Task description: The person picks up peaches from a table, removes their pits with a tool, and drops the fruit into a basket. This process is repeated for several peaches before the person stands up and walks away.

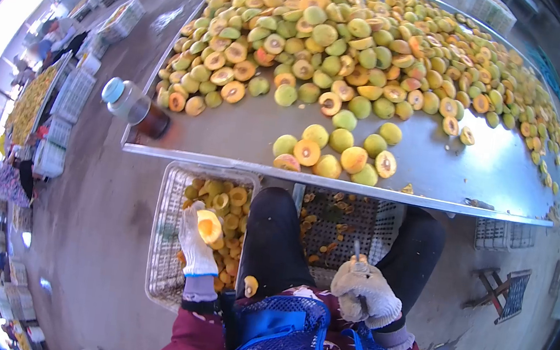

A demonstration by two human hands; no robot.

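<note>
My left hand point(198, 245), in a white glove, holds a yellow peach half point(209, 227) with a hollow where the pit was. It is above the left part of a white plastic crate point(161, 258), in which many peach halves lie. My right hand point(364, 294), also gloved, is closed around a small thin metal tool point(357, 247), its tip pointing up and away; its exact kind is unclear. A small piece of peach point(250, 285) rests on my lap. Between my knees stands a second crate point(386, 219) with pits and scraps.
A metal table point(214, 142) ahead bears a large heap of cut peaches point(339, 35) and a small group nearer its edge. A bottle with a blue cap point(136, 108) stands at its left corner. A folding stool point(503, 293) is on the floor to the right. Other people work far left.
</note>
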